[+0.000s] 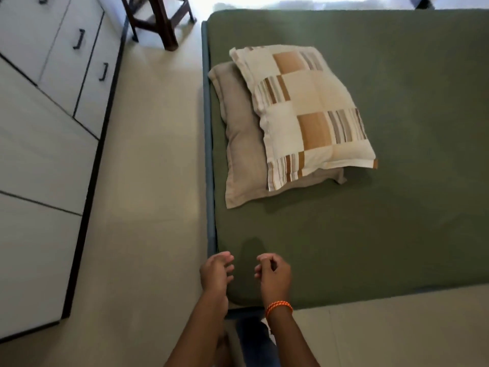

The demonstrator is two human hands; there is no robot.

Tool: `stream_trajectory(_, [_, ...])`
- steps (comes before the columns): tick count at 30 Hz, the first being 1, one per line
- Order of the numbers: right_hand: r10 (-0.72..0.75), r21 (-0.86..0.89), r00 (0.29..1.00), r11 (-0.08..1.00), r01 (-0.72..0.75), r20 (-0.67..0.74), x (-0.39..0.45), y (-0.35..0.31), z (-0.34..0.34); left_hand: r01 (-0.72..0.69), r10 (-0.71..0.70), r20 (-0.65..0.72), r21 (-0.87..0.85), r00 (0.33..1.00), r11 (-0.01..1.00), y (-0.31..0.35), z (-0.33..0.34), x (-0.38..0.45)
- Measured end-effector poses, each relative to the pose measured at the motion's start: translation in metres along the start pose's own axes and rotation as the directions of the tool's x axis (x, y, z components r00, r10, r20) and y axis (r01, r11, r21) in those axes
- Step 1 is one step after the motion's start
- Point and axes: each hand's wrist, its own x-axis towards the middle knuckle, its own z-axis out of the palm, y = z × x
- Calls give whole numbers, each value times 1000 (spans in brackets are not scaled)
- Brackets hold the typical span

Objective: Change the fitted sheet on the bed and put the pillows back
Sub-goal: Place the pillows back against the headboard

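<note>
Green fitted sheet (397, 207) is on the mattress and looks pretty smooth across the whole top, pulled down over the near corner where the person is standing. Along the left side a strip of blue-grey bed edge (209, 144) shows just beside the sheet.

Two pillows are stacked near that left side of the bed. The plain tan pillow (243, 144) lies flat on the sheet, and the patchwork pillow (309, 112) with cream, orange and striped squares sits on top of it, shifted a bit to the right so the tan one sticks out on the left and at the near end.

Both hands hover over the near corner of the bed, close together but apart. The left hand (215, 271) has its fingers loosely curled, gripping nothing, right over the edge of the mattress. The right hand (272, 274) is the same deal, fingers loosely bent in with nothing in them, and there's an orange bracelet (279, 308) on that wrist.

Off to the left across the pale tiled floor (153, 154) is a white cabinet (53, 102) with dark handles, and the legs of a dark wooden stool (161, 19) show at the top.
</note>
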Motion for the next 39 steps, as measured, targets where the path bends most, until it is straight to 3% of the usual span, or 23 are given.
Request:
stream_trajectory(6, [-1,-79,999,997,4,35,57,-25,-4,-47,39,69,108,997,993,35,66,15])
stream_trajectory(14, [-71,-68,996,995,74,45,125,-83,-16,-229,190,196,197,962,953,75,133,25])
stream_trajectory(19, [-137,-57,990,989,135,-20,150,-128,-43,-249,212,195,192,958,949,104,168,12])
stream_trajectory(24, [-195,-39,977,981,193,-91,204,-165,-59,-361,323,227,150,919,920,136,220,9])
stream_trajectory(31, [-371,-150,928,920,361,-40,310,-220,-83,-482,486,10,154,874,863,179,311,41])
stream_trajectory(35, [-563,-353,823,786,507,-73,386,-238,-94,-497,515,-86,173,853,850,186,354,69])
stream_trajectory(37, [-597,-428,796,748,508,-97,420,-248,-100,-491,507,-129,139,852,860,188,370,80])
stream_trajectory(39, [-544,-500,836,743,444,-66,454,-259,-107,-504,520,-167,129,838,854,191,387,87])
